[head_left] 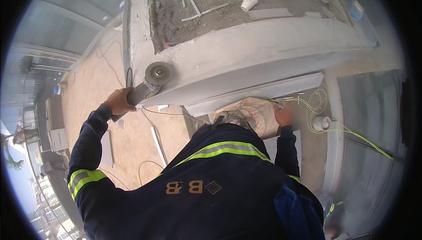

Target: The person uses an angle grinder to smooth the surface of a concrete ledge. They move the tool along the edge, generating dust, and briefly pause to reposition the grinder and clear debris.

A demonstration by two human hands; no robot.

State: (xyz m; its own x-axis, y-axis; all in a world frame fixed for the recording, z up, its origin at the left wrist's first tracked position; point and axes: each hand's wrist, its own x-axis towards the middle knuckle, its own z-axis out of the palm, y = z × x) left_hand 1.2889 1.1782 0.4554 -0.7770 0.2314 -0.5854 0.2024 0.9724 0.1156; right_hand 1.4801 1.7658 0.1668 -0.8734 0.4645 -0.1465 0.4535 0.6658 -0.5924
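My left hand is wrapped around the dark body of an angle grinder. Its round grey disc faces up over the corner of a white plastered ledge. On the other side my right hand is low beside a pale, crumpled sack, fingers curled around a small whitish object that I cannot make out. A yellow-green cord passes close to that hand. Long grey-white slabs lean below the ledge's front face.
Beyond the ledge, a white cup and pale strips lie on rough mortar. A white bucket stands at right beside glass panels. Cables and a pale strip lie across the tan floor at left.
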